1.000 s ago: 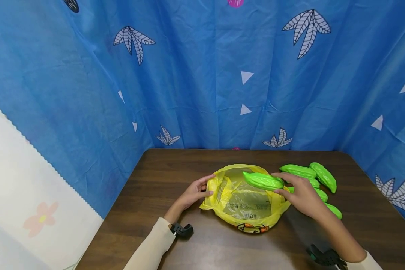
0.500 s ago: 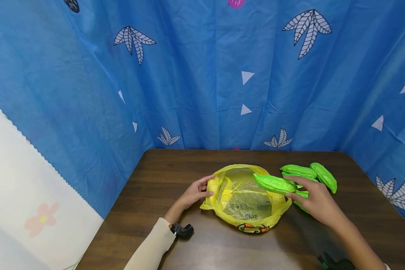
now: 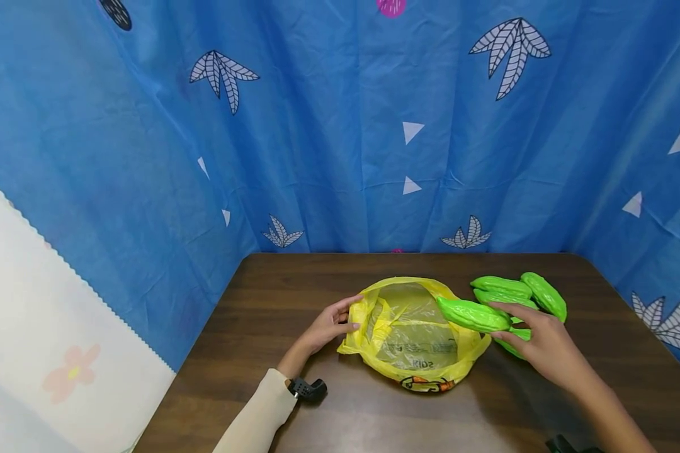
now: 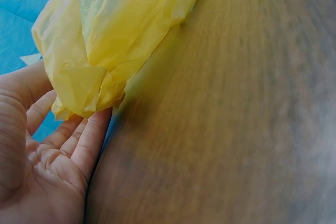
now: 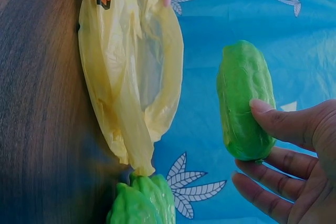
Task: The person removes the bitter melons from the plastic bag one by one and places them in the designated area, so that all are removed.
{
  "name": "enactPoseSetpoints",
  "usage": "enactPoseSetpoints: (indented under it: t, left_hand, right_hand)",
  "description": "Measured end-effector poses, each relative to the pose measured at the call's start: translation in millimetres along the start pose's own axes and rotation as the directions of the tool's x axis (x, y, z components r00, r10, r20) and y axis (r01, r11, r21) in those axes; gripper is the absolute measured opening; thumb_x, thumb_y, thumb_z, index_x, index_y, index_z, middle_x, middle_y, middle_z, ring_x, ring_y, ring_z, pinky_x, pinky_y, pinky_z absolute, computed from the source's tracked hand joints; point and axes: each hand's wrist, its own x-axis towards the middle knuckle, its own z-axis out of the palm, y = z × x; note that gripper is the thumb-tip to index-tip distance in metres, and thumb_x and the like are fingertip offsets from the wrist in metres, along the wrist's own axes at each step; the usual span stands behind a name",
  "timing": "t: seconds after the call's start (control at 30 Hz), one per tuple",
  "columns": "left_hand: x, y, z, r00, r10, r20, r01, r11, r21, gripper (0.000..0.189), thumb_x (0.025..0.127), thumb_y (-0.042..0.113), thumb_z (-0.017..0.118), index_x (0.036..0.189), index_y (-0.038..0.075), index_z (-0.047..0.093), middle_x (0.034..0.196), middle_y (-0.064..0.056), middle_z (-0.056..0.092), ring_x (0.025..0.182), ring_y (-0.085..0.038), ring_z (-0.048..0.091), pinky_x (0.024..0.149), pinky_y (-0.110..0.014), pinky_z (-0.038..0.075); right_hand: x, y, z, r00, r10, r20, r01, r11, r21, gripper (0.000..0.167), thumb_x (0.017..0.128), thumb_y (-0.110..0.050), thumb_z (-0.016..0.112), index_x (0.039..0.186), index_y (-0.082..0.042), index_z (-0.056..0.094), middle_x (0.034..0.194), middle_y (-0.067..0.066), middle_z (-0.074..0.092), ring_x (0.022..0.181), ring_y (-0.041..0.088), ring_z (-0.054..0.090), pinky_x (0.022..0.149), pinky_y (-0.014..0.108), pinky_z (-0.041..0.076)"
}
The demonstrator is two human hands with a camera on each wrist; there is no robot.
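A yellow plastic bag [image 3: 382, 366] lies on the table with its mouth spread wide toward me. My left hand [image 3: 324, 327] holds its left rim; in the left wrist view the fingers [image 4: 93, 142] reach the bunched end of the bag [image 4: 118, 30]. Between thumb and fingers, my right hand [image 3: 546, 343] pinches one end of a bright green, bumpy bitter melon [image 3: 470, 314], raised beside the bag's right rim. Its free tip points left over the rim. The right wrist view shows the bitter melon [image 5: 244, 100] end-on, thumb on its side.
Several more green bitter melons [image 3: 501, 287] lie grouped on the table right of the bag, partly covered by my right hand. The dark wooden table [image 3: 294, 283] ends at a blue leaf-patterned curtain [image 3: 328, 157]. A white cloth [image 3: 34, 302] hangs at the left.
My right hand has moved right with the bitter melon, from over the bag's mouth to its right rim, near the other melons. My left hand and the bag stay in place.
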Motion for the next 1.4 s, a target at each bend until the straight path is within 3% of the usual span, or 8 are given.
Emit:
enactPoseSetpoints:
  t: [0.2,0.57,0.63,0.83,0.97,1.1,1.27,1.4]
  left_hand:
    - [-0.9,0.1,0.0,1.0,0.003,0.001,-0.003,1.0,-0.012,0.067,0.096,0.0,0.067,0.156,0.006,0.039,0.159,-0.016,0.038,0.119,-0.025,0.06,0.09,-0.031,0.057]
    - [-1.3,-2.3,0.1,1.0,-0.005,-0.008,0.005,1.0,-0.014,0.066,0.096,-0.001,0.067,0.155,0.008,0.041,0.158,-0.014,0.04,0.121,-0.025,0.059,0.091,-0.033,0.057]
    - [-1.3,-2.6,0.1,1.0,-0.003,-0.008,0.003,1.0,-0.016,0.066,0.096,-0.002,0.067,0.156,0.009,0.041,0.158,-0.014,0.04,0.121,-0.026,0.059,0.091,-0.033,0.057]
    - [-1.1,-2.2,0.5,1.0,0.008,-0.006,-0.008,1.0,-0.011,0.066,0.095,-0.002,0.067,0.155,0.008,0.041,0.159,-0.013,0.039,0.123,-0.027,0.059,0.091,-0.032,0.057]
    - [-1.4,-2.8,-0.4,1.0,0.002,-0.008,-0.002,1.0,-0.012,0.066,0.095,-0.001,0.067,0.155,0.009,0.041,0.159,-0.013,0.04,0.122,-0.027,0.059,0.092,-0.033,0.057]
    - [-1.2,-3.5,-1.3,1.0,0.003,-0.007,-0.003,1.0,-0.014,0.066,0.096,-0.001,0.067,0.155,0.01,0.041,0.158,-0.013,0.04,0.121,-0.026,0.059,0.092,-0.033,0.057]
    - [-0.5,-2.8,-1.2,1.0,0.012,-0.007,-0.012,1.0,-0.012,0.066,0.096,-0.001,0.066,0.155,0.009,0.041,0.158,-0.013,0.04,0.12,-0.026,0.059,0.091,-0.031,0.057]
    - [0.3,-2.4,-1.0,1.0,0.005,0.002,-0.005,1.0,-0.018,0.066,0.096,-0.002,0.066,0.156,0.008,0.04,0.158,-0.013,0.04,0.121,-0.026,0.059,0.092,-0.032,0.056]
  right_hand:
    - [-2.8,2,-2,1.0,0.02,-0.002,-0.02,1.0,0.003,0.053,0.078,-0.009,0.087,0.128,-0.007,0.07,0.119,0.018,0.072,0.09,0.033,0.071,0.066,0.045,0.058]
    - [-9.5,10,-8,0.998,0.049,-0.034,-0.049,0.999,-0.02,0.054,0.074,-0.01,0.089,0.125,-0.007,0.071,0.114,0.018,0.073,0.066,0.014,0.065,0.056,0.033,0.051]
    - [-12.1,12,-10,0.997,0.067,-0.035,-0.068,0.998,-0.016,0.054,0.075,-0.01,0.089,0.125,-0.006,0.071,0.113,0.02,0.073,0.057,0.01,0.058,0.052,0.03,0.046]
    - [-20.9,19,-18,0.993,0.109,-0.04,-0.109,0.994,-0.02,0.053,0.077,-0.008,0.087,0.126,-0.006,0.07,0.105,0.021,0.073,0.051,0.001,0.038,0.05,0.026,0.031]
    - [-28.0,25,-22,0.991,0.122,-0.06,-0.124,0.992,-0.031,0.052,0.077,-0.009,0.087,0.127,-0.007,0.07,0.078,0.001,0.065,0.048,0.0,0.026,0.049,0.025,0.025]
    - [-33.3,29,-27,0.986,0.151,-0.065,-0.153,0.987,-0.039,0.053,0.079,-0.011,0.086,0.129,-0.008,0.068,0.059,-0.008,0.036,0.044,0.002,0.018,0.045,0.025,0.022]
    - [-39.2,33,-30,0.979,0.193,-0.065,-0.198,0.978,-0.073,0.053,0.081,-0.012,0.085,0.131,-0.006,0.067,0.068,0.004,0.054,0.043,0.005,0.017,0.044,0.027,0.022]
    - [-47.1,37,-32,0.974,0.211,-0.078,-0.218,0.971,-0.096,0.053,0.081,-0.012,0.084,0.131,-0.004,0.066,0.067,0.004,0.051,0.043,0.006,0.017,0.043,0.027,0.021]
